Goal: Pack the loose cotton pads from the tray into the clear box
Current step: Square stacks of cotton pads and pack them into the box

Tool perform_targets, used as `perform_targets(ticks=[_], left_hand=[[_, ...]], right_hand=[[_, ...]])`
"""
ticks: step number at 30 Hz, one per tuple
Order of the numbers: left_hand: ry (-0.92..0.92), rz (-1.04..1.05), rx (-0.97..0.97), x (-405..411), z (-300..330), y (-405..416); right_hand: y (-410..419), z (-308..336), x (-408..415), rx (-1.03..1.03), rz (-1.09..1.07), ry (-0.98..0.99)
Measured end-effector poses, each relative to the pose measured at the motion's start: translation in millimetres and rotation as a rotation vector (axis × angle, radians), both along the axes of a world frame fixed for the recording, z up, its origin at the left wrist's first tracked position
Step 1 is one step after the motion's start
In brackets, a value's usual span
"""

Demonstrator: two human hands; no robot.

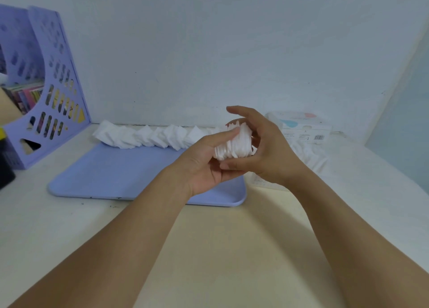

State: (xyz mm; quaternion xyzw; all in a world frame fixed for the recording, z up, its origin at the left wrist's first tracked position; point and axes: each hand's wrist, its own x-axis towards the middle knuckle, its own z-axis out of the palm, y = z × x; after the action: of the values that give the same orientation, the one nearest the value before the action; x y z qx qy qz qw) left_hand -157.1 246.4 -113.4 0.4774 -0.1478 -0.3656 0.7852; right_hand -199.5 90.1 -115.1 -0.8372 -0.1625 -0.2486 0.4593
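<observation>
Soft white cotton pads (233, 143); smooth matt plastic tray (120, 171); perforated plastic file rack (58, 80).

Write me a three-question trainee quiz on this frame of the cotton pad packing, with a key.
1. True or false: both hands grip the stack of cotton pads above the tray.
2. Where do the loose pads still on the tray lie? A) along its far edge B) in its near right corner C) spread over its middle
3. Fill in: the clear box sits to the ___ of the tray.

Key
1. True: the left hand holds the stack from below and the right hand curls its fingers round it.
2. A
3. right
</observation>
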Motion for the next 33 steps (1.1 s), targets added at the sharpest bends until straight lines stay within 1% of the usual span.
perform_targets(ticks=[4, 8, 19, 24, 26, 29, 33], left_hand=[[0.048, -0.031, -0.091, 3.4, 0.3, 3.5], [0.060, -0.046, -0.123, 7.9, -1.7, 5.0], [0.027, 0.016, -0.040, 13.2, -3.9, 6.2], [-0.075, -0.009, 0.070, 4.8, -1.6, 5.2], [-0.085, -0.023, 0.083, 2.8, -1.1, 4.7], [-0.040, -0.023, 0.057, 4.1, -0.3, 3.8], [0.095, -0.022, -0.032, 9.8, -1.8, 4.4]], right_hand=[[-3.0, 2.4, 0.6, 0.086, 0.031, 0.004], [-6.3, 2.0, 1.7, 0.087, 0.032, 0.013], [-11.6, 6.4, -0.8, 0.079, 0.025, -0.005], [-9.9, 4.3, -1.4, 0.005, 0.033, 0.047], [-9.7, 3.2, -1.1, -0.009, 0.041, 0.071], [-9.9, 3.0, -0.3, 0.001, 0.045, 0.060], [-10.9, 3.1, 1.4, 0.045, 0.064, 0.040]])
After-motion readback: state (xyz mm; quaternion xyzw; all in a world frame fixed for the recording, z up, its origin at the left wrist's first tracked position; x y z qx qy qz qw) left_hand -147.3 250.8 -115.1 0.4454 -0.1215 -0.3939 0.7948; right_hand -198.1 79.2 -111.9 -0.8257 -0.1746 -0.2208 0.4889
